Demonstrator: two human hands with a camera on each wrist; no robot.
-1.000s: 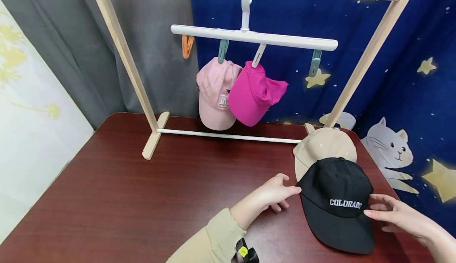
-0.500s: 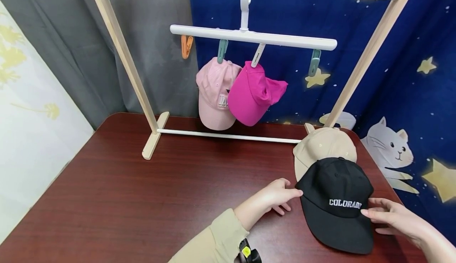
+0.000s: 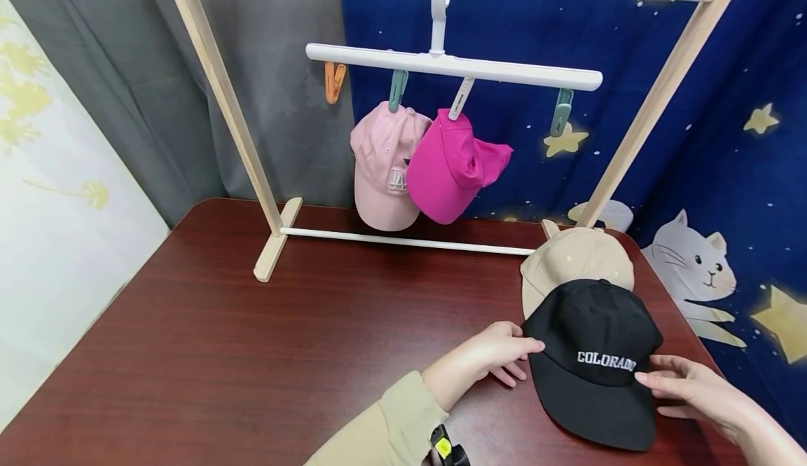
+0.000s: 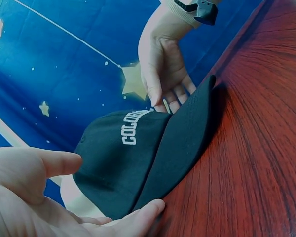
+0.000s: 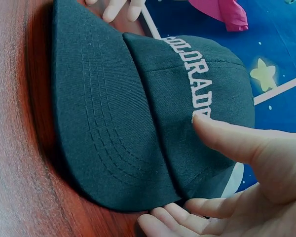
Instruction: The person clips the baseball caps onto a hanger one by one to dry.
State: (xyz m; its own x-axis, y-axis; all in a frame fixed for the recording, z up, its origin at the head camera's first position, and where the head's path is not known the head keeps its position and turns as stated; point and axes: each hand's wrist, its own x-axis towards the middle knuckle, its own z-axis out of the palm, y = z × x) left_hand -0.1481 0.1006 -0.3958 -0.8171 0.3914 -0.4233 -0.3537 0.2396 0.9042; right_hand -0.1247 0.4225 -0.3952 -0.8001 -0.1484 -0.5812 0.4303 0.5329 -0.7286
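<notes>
Both hands have drawn in on the cap since a second ago, and the cap has slid slightly toward nine o'clock. The left hand (image 3: 502,350) is at the cap's nine o'clock, the right hand (image 3: 688,387) at its three; each is spread fairly wide, thumb over the crown, fingers along the edge. Between them the black fabric baseball cap with white "COLORADO" lettering (image 3: 591,333) sits on the dark red-brown wood-grain desk (image 3: 302,354), brim toward six. A plain beige cap (image 3: 583,254) lies behind it at twelve, partly covered. Toward ten to eleven, a pale pink cap (image 3: 386,147) and a bright magenta cap (image 3: 444,168) hang clipped from a white bar hanger (image 3: 372,57) on a pale wooden rack with white rails (image 3: 221,87).
</notes>
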